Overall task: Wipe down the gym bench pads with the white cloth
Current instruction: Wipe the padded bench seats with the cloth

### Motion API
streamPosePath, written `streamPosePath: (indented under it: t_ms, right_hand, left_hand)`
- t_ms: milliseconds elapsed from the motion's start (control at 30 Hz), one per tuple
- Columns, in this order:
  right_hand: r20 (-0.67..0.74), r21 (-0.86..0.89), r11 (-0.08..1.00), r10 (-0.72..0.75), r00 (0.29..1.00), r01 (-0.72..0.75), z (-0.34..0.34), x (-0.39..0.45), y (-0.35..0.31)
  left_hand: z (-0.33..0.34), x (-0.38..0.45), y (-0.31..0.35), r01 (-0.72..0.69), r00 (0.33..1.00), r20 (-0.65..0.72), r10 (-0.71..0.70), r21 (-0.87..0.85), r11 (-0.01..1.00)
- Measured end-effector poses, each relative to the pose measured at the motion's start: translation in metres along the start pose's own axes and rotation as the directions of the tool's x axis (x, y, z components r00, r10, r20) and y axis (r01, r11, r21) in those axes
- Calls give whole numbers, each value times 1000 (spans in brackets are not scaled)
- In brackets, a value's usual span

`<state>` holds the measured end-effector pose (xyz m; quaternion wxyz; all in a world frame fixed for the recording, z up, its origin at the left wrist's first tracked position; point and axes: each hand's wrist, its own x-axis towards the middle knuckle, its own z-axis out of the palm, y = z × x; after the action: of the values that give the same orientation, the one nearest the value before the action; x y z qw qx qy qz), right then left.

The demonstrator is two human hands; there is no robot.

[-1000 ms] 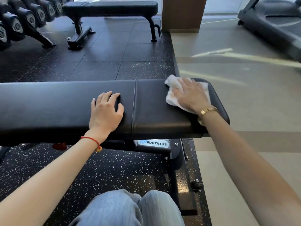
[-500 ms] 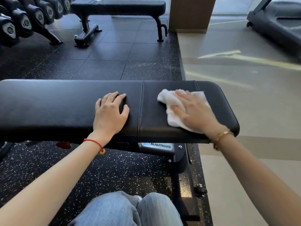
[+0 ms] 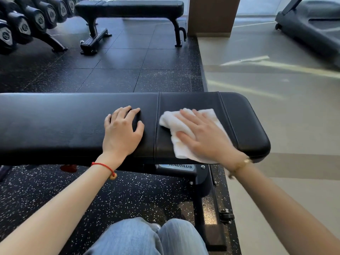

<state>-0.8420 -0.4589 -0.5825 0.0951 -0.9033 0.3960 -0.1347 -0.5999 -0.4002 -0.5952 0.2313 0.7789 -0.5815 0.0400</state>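
Leftward and nearer went my right hand [image 3: 206, 137], pressing flat, fingers spread, on the soft, light cloth [image 3: 179, 144]; at nine o'clock, my open left hand [image 3: 122, 131] steadied the bench pad [image 3: 55, 122].

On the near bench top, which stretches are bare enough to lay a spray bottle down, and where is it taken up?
Bare: the long pad from the frame's left edge up to the left hand, and the rounded end strip right of the white cloth. Crowded: both sides of the seam, where the right hand presses the cloth.
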Motion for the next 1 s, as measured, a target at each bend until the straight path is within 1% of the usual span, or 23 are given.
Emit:
streamPosePath:
  t_ms: [67,133,233,300,333,400,500,533,567,633,667,700,767,800,900,1000]
  right_hand:
    - [-36,-8,997,72,997,-72,-10,-11,26]
    - [-53,-39,984,169,984,-171,-19,-2,59]
    - [-12,-79,946,314,949,-314,-27,40,92]
    - [6,-101,935,342,940,-340,-27,61,96]
    - [14,-106,941,325,945,-322,-27,65,94]
    - [38,-78,967,245,969,-241,-25,53,86]
    - [83,6,997,70,994,-71,-26,4,70]
    - [69,6,1000,-2,998,2,-27,-17,63]
    - [39,-30,996,-86,996,87,-26,-37,56]
    - [-29,-201,952,-242,970,231,-19,-70,45]
    - [-63,-302,920,-281,958,250,-12,-80,41]
    - [-105,-382,897,-282,954,223,-5,-86,38]
    - [-195,-460,879,-234,953,122,10,-85,29]
    - [-216,-477,874,-222,951,95,17,-79,21]
    - [-206,-527,846,-225,952,86,38,-51,-15]
    - [-246,-510,856,-242,939,88,46,-42,-31]
  left_hand:
    - [0,0,0,0,1000,-3,0,-4,1000]
    - [0,0,0,3,1000,-1,-3,-2,1000]
    - [-1,0,1,8,1000,-3,-8,1,1000]
    - [-2,-1,2,9,1000,-3,-9,-12,1000]
    - [-2,-1,2,12,1000,-3,-12,-18,1000]
    - [-3,-1,1,13,1000,-1,-13,-27,1000]
    - [-3,-2,0,9,1000,4,-9,-37,999]
    - [-3,-3,0,7,1000,10,-7,-35,999]
    - [-2,-4,-1,7,1000,18,-7,-33,999]
    - [-1,-4,-2,10,999,34,-9,-35,999]
    - [-1,-4,-2,11,999,40,-10,-39,999]
    - [-1,-4,-3,13,999,45,-11,-41,999]
    - [-2,-3,-4,14,998,62,-11,-42,999]
    - [-2,-2,-4,12,997,70,-9,-42,999]
    - [-3,1,-5,2,996,85,2,-42,999]
    - [-2,2,-8,-3,996,91,8,-50,999]
